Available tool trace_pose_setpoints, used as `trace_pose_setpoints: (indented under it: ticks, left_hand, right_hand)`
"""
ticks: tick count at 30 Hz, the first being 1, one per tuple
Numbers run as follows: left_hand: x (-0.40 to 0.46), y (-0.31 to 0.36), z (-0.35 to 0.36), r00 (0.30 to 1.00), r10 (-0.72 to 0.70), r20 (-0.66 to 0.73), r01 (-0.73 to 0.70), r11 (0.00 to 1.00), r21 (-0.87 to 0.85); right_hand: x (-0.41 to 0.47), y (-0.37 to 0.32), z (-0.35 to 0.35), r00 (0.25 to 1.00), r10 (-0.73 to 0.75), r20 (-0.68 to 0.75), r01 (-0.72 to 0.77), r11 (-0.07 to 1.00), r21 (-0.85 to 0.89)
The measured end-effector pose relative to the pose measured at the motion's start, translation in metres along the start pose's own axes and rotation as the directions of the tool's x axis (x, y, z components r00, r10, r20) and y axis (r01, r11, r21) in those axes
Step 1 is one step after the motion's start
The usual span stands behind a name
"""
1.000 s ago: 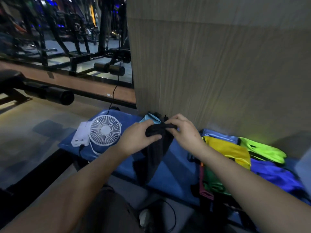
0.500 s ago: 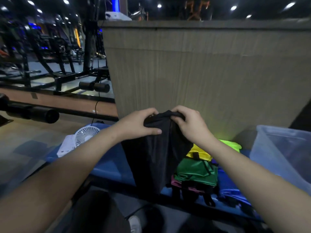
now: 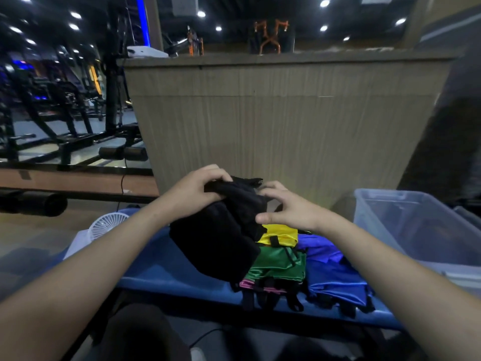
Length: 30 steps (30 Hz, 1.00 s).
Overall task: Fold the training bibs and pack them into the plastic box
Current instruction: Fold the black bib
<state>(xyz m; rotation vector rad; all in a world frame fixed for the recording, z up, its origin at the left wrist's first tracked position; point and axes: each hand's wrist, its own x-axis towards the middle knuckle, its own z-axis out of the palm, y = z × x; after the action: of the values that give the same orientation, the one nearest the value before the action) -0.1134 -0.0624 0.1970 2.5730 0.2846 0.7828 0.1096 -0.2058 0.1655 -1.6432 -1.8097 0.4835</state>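
A black bib (image 3: 218, 238) hangs bunched above the blue bench (image 3: 166, 272). My left hand (image 3: 197, 188) grips its top edge. Just to the right, my right hand (image 3: 283, 207) hovers with fingers spread, its fingertips at the cloth; I cannot tell whether it grips. Under the black bib lies a pile of bibs: yellow (image 3: 282, 234), green (image 3: 278, 264), pink (image 3: 256, 285) and blue (image 3: 335, 274). A clear plastic box (image 3: 406, 230) stands at the right end of the bench.
A white fan (image 3: 104, 225) sits on the bench's left end. A wood-panelled counter wall (image 3: 286, 121) rises right behind the bench. Gym machines (image 3: 65, 113) and padded rollers (image 3: 33, 204) fill the left side.
The black bib was stretched out hanging between both hands; now it is bunched lower over the pile. My right hand has loosened and spread its fingers. The view has tilted up and right.
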Motion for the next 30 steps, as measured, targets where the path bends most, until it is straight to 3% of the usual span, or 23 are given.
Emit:
trace_pose_setpoints:
  ticks: [7, 14, 19, 26, 30]
  left_hand:
    - [-0.004, 0.002, 0.007, 0.996, 0.05, 0.077, -0.05, 0.999, -0.01]
    - [-0.012, -0.002, 0.012, 0.998, 0.034, 0.055, -0.03, 0.997, -0.068]
    - [-0.015, -0.011, 0.006, 0.998, 0.057, 0.003, -0.056, 0.991, -0.122]
    - [-0.018, -0.031, -0.009, 0.998, 0.003, -0.062, -0.011, 0.992, -0.126]
    - [-0.02, -0.032, -0.006, 0.999, -0.013, -0.048, 0.006, 0.989, -0.147]
  right_hand:
    - [-0.003, 0.01, 0.003, 0.991, 0.12, -0.054, -0.09, 0.918, 0.387]
    - [0.005, 0.015, 0.028, 0.994, 0.097, -0.059, -0.081, 0.969, 0.235]
    - [0.007, 0.02, 0.035, 0.998, 0.064, 0.025, -0.069, 0.957, 0.283]
    - [-0.002, 0.016, 0.032, 0.996, 0.036, 0.083, -0.041, 0.997, 0.058]
    - [-0.001, 0.01, 0.036, 1.0, -0.013, -0.006, 0.012, 0.996, -0.083]
